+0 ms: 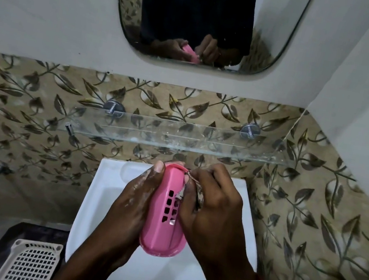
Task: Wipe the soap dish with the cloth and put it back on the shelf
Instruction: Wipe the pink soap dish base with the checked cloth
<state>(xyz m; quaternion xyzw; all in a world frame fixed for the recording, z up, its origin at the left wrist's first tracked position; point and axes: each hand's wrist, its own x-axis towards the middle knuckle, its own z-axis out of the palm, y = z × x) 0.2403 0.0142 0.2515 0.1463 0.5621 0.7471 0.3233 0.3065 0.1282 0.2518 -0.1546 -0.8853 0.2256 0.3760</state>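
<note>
Soap dish (pixel 167 213), pink plastic, held on edge above the white sink (pixel 103 202), slotted underside facing the camera. Left hand (pixel 135 202) wraps its left long side, thumb on the top end; grip clenched on the dish. Right hand (pixel 210 208) pinches a small patterned cloth (pixel 194 191) against the right rim, grip closed on the cloth. Left hand looks wet or soapy. Dish is probably light, rigid and slippery when wet, so holding it by the long edges with a thumb over the end seems safest. Glass shelf (pixel 178 139) sits just above and behind the hands, with nothing on it.
</note>
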